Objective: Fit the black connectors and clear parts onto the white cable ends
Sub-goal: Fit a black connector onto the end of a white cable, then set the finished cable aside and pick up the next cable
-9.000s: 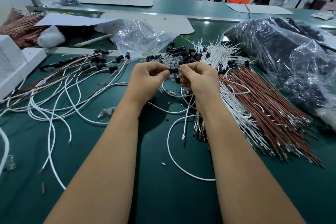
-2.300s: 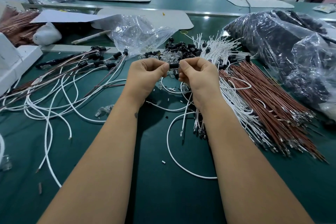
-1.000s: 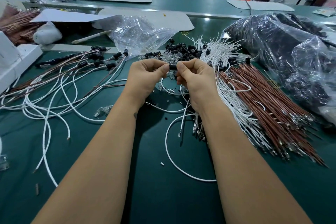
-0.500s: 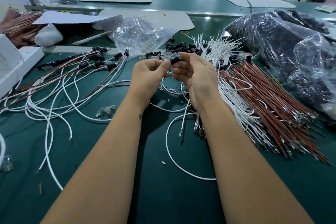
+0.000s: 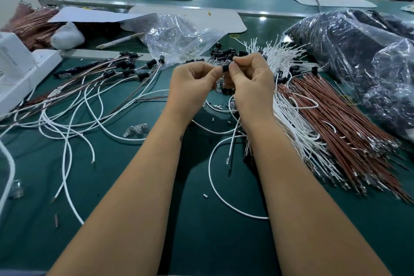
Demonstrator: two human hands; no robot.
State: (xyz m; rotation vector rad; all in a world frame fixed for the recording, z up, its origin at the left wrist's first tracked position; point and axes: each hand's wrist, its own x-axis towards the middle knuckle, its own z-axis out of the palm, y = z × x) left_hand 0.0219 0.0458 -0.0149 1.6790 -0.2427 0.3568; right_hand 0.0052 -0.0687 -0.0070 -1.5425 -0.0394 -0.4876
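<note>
Matt dark-green bench mat (image 5: 201, 242). Crinkled glossy clear plastic bag (image 5: 179, 36). Smooth white plastic-sheathed cables (image 5: 289, 119) lay by red-brown wires (image 5: 331, 123) tipped, probably, in bright metal. Small matt black plastic connector (image 5: 226, 67).

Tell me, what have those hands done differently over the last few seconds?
Very little. Half a second ago the right hand lay turned palm-up; it has rolled back over, and both thumbs again pinch the black connector. The left hand kept its grip. The cables on the table stayed put.

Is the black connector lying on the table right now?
No, both hands hold the black connector up between their fingers above the table.
</note>
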